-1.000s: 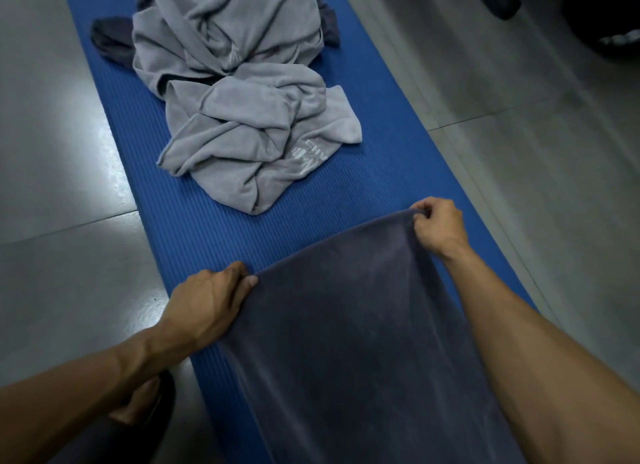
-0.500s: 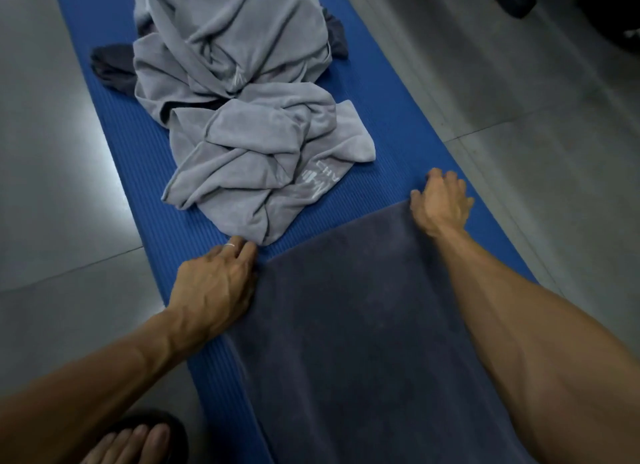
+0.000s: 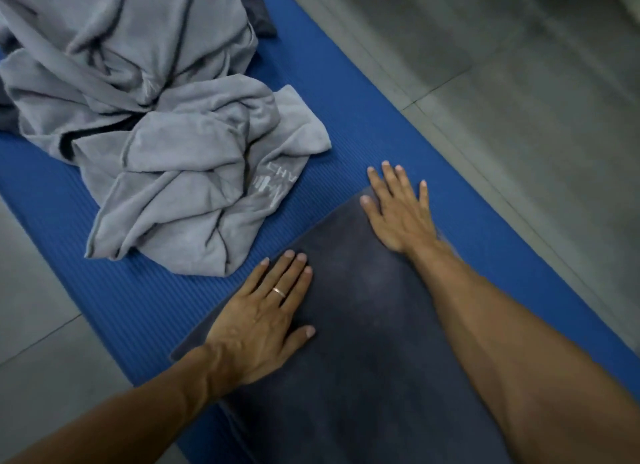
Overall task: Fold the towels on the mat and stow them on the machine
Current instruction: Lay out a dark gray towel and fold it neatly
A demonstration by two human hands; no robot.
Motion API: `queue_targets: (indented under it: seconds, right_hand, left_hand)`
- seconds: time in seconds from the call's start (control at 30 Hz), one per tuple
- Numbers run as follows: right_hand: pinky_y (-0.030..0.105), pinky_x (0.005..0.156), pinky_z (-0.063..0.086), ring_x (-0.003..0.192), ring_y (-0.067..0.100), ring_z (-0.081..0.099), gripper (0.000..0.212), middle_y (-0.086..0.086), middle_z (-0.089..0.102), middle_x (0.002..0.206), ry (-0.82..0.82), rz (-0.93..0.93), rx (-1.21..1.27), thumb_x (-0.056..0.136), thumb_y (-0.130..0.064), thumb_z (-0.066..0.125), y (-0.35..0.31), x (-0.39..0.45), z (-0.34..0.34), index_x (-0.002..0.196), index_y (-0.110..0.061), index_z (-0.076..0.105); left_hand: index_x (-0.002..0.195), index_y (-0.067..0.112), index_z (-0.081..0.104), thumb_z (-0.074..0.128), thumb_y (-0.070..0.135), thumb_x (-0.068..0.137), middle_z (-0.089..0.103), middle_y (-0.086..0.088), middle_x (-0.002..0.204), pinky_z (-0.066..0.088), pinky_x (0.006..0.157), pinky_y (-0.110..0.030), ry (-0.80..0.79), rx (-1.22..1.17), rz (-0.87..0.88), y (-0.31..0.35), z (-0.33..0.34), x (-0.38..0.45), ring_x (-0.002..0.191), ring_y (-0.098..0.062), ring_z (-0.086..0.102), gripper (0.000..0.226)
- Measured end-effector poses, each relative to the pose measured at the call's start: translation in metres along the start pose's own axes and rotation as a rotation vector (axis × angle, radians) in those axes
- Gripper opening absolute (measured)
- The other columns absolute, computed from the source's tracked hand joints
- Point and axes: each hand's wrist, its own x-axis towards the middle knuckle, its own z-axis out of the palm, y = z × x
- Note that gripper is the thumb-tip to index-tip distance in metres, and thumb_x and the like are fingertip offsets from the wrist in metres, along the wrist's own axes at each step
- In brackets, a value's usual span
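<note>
Where corners were pinched, hands [image 3: 266, 319] now flat on dark towel [image 3: 363, 342].

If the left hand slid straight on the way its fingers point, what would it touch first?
Probably bare blue mat just past the dark towel edge; the left hand points right of the crumpled light grey towels, though their corner lies close.

A mat [image 3: 346, 124] runs diagonally across the floor [image 3: 519, 82]. A flat towel [image 3: 363, 342] lies on its near end, with the left hand [image 3: 263, 321] and right hand [image 3: 398, 214] resting on the towel's far corners. A heap of crumpled towels [image 3: 156, 134] sits farther back, to the left.
</note>
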Motion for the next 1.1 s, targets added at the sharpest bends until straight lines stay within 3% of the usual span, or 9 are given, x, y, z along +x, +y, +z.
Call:
queue_targets:
  seconds: [0.1,0.23,0.37,0.57,0.7,0.77,0.87,1.03,1.1]
  right_hand:
    - [0.049,0.120,-0.008,0.150,0.017,-0.010,0.062,0.000,-0.007,0.164,0.017,0.070,0.104,0.102,-0.050,0.019,-0.007,-0.002,-0.010,0.156,-0.024,0.002]
    - [0.044,0.120,0.012,0.149,0.023,0.015,0.051,0.006,0.020,0.161,0.270,0.153,0.280,0.103,-0.033,0.031,-0.002,-0.073,-0.002,0.151,-0.015,0.031]
    - [0.046,0.113,0.026,0.142,0.026,0.029,0.055,0.006,0.031,0.156,0.278,0.483,0.320,0.097,-0.040,0.028,0.034,-0.169,0.025,0.144,-0.015,0.041]
    - [0.050,0.121,-0.003,0.150,0.015,-0.009,0.055,-0.007,-0.006,0.163,-0.051,0.589,0.231,0.103,-0.048,0.015,0.109,-0.204,0.045,0.155,-0.032,0.005]
    - [0.044,0.122,-0.002,0.151,0.018,-0.004,0.058,0.000,0.000,0.164,0.108,0.724,0.368,0.104,-0.045,0.021,0.108,-0.210,0.042,0.156,-0.023,0.011]
    - [0.044,0.122,0.006,0.150,0.020,0.008,0.059,0.003,0.013,0.163,0.217,0.689,0.348,0.101,-0.046,0.023,0.097,-0.231,0.049,0.154,-0.019,0.023]
    - [0.048,0.116,0.023,0.143,0.024,0.027,0.061,0.005,0.028,0.158,0.244,0.721,0.275,0.097,-0.046,0.020,0.105,-0.271,0.064,0.148,-0.017,0.036]
    - [0.046,0.121,-0.001,0.150,0.015,-0.008,0.055,-0.006,-0.005,0.164,0.009,0.751,0.341,0.103,-0.047,0.020,0.177,-0.304,0.079,0.155,-0.033,0.006]
    - [0.044,0.122,0.002,0.150,0.019,-0.003,0.057,0.000,-0.001,0.164,0.060,0.758,0.362,0.103,-0.046,0.023,0.188,-0.308,0.075,0.156,-0.027,0.010]
  left_hand:
    - [0.145,0.002,0.036,0.029,0.060,0.093,0.032,-0.016,0.153,0.018,0.114,-0.053,0.018,-0.001,0.041,0.001,-0.010,0.006,0.145,-0.031,0.023,0.078]
    - [0.142,-0.001,0.042,0.034,0.044,0.094,0.040,-0.016,0.149,0.020,0.116,-0.051,0.068,-0.027,0.193,0.025,-0.017,0.061,0.143,-0.032,0.027,0.066]
    - [0.146,0.004,0.036,0.026,0.034,0.095,0.037,-0.011,0.152,0.013,0.118,-0.051,0.047,0.029,0.348,0.084,-0.019,0.139,0.145,-0.029,0.024,0.060]
    - [0.154,0.024,0.012,0.021,0.057,0.096,0.007,-0.004,0.162,-0.002,0.118,-0.056,-0.061,0.076,0.332,0.125,-0.009,0.194,0.149,-0.030,-0.004,0.068]
    - [0.153,0.017,0.017,0.016,0.060,0.093,0.011,-0.011,0.161,-0.005,0.115,-0.060,-0.008,0.174,0.370,0.132,-0.008,0.192,0.148,-0.036,-0.001,0.074]
    - [0.151,0.012,0.025,0.010,0.057,0.094,0.019,-0.009,0.160,-0.001,0.115,-0.061,0.036,0.235,0.555,0.154,-0.010,0.189,0.148,-0.034,0.004,0.075]
    - [0.153,0.019,0.018,-0.004,0.060,0.088,0.014,-0.003,0.161,-0.001,0.117,-0.057,-0.081,0.170,0.792,0.209,0.001,0.178,0.149,-0.028,0.000,0.080]
    - [0.153,0.026,-0.007,-0.004,0.079,0.077,-0.009,-0.004,0.162,-0.009,0.114,-0.062,-0.187,0.305,0.728,0.245,0.020,0.167,0.146,-0.030,-0.019,0.093]
    - [0.152,0.027,-0.012,-0.006,0.082,0.074,-0.013,-0.004,0.161,-0.009,0.114,-0.062,-0.194,0.341,0.713,0.244,0.017,0.167,0.145,-0.030,-0.022,0.096]
